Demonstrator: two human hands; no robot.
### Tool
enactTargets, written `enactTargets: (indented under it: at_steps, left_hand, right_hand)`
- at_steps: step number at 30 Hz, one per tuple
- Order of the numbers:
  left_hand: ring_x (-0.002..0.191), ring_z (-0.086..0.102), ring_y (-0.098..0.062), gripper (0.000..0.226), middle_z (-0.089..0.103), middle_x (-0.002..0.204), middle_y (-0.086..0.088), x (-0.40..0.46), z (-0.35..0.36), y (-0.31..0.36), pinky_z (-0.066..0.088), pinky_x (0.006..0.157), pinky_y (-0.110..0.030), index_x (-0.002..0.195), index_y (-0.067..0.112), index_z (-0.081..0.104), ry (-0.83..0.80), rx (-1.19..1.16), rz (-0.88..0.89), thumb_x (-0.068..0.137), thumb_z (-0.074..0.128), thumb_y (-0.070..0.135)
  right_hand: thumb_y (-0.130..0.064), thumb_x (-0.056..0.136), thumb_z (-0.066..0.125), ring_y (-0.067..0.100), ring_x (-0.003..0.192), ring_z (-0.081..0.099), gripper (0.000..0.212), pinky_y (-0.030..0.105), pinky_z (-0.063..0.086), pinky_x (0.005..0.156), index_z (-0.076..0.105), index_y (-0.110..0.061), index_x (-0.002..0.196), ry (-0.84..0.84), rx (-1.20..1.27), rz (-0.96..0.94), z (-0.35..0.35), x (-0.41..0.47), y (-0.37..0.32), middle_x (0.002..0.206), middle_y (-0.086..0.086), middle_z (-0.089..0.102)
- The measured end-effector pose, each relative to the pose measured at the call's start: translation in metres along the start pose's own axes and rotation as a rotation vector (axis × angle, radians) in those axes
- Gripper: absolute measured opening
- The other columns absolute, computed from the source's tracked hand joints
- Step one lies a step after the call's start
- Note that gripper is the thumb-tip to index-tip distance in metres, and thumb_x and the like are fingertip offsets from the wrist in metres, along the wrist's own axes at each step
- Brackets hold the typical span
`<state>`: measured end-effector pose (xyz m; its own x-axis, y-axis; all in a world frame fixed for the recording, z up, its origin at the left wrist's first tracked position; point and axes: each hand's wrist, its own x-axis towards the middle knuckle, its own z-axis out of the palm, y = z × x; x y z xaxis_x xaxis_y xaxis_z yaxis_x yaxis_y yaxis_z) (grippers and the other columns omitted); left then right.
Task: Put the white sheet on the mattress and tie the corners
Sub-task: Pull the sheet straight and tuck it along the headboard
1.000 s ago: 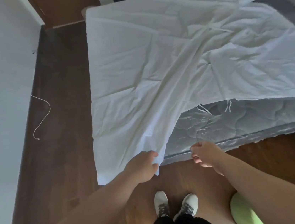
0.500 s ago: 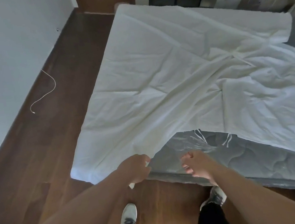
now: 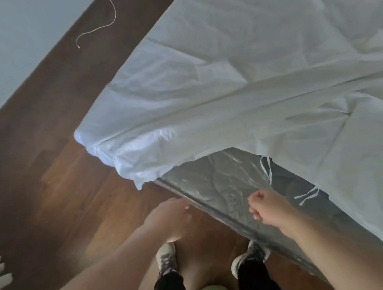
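I see the white sheet (image 3: 237, 71) spread wrinkled over most of the mattress (image 3: 224, 184), its near corner bunched and hanging off the mattress corner toward the floor (image 3: 52, 181). Along the near edge a strip of plastic-wrapped quilted mattress lies bare, and thin white ties (image 3: 267, 168) dangle from the sheet's hem onto it. My left hand (image 3: 170, 219) hovers over the floor just beside the mattress edge, below the hanging corner; it is blurred, its fingers seem loosely bent and hold nothing. My right hand (image 3: 269, 207) sits over the bare mattress edge, fingers curled in together, nothing visibly gripped. Both hands are apart from the sheet. A thin white cord (image 3: 99, 28) lies on the floor near the wall (image 3: 4, 47). My shoes (image 3: 166, 256) stand at the mattress edge.
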<state>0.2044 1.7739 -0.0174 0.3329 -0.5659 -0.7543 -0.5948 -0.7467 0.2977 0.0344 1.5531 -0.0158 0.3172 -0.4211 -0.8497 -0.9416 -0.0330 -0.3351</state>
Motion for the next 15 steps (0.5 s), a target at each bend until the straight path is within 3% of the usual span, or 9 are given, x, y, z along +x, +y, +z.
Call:
enactTargets:
  at_steps: [2,5,9,10,13,15]
  left_hand:
    - [0.133,0.052,-0.018,0.044,0.05,0.149,0.008,0.011,0.015,-0.005,0.047,0.101,-0.031,0.148,0.028,0.051,-0.012,-0.023,-0.023,0.104,0.042,0.028]
    - [0.136,0.049,-0.021,0.042,0.051,0.146,0.007,0.033,0.028,-0.01,0.048,0.104,-0.037,0.143,0.028,0.055,0.031,-0.057,-0.026,0.103,0.042,0.026]
    - [0.144,0.039,-0.024,0.045,0.044,0.152,0.003,0.077,0.044,-0.014,0.042,0.112,-0.042,0.149,0.024,0.047,0.15,-0.126,-0.006,0.104,0.045,0.02]
    - [0.146,0.034,-0.025,0.047,0.039,0.156,0.002,0.092,0.049,-0.017,0.041,0.114,-0.043,0.15,0.024,0.045,0.195,-0.124,0.0,0.103,0.046,0.018]
    - [0.151,0.019,-0.032,0.052,0.022,0.166,-0.005,0.139,0.063,-0.027,0.033,0.118,-0.05,0.147,0.021,0.046,0.383,-0.03,0.003,0.096,0.05,0.013]
    - [0.151,0.019,-0.036,0.049,0.023,0.165,-0.009,0.165,0.071,-0.035,0.025,0.121,-0.051,0.139,0.017,0.053,0.541,0.032,0.03,0.09,0.053,0.014]
  right_hand:
    - [-0.018,0.101,0.05,0.018,0.071,0.067,0.025,0.03,0.05,0.06,0.059,-0.013,0.124,0.015,0.042,0.002,0.008,0.01,0.001,0.092,0.011,0.071]
    - [-0.018,0.102,0.05,0.026,0.082,0.072,0.039,0.034,0.049,0.062,0.049,-0.019,0.141,0.037,-0.017,-0.053,0.028,0.025,0.001,0.091,-0.007,0.061]
    - [-0.022,0.106,0.046,0.01,0.073,0.065,0.04,0.022,0.046,0.059,0.046,-0.019,0.146,0.068,-0.202,-0.212,0.06,0.069,-0.007,0.132,-0.002,0.058]
    - [-0.021,0.105,0.047,0.007,0.076,0.063,0.04,0.022,0.046,0.063,0.047,-0.018,0.145,0.096,-0.234,-0.276,0.066,0.086,-0.012,0.133,-0.001,0.056]
    - [-0.019,0.1,0.052,0.019,0.111,0.06,0.038,0.024,0.037,0.08,0.053,-0.019,0.138,0.294,-0.375,-0.45,0.076,0.124,-0.031,0.128,-0.001,0.058]
    - [-0.019,0.099,0.053,0.024,0.118,0.055,0.035,0.025,0.029,0.078,0.052,-0.021,0.134,0.419,-0.449,-0.525,0.075,0.145,-0.04,0.133,-0.001,0.051]
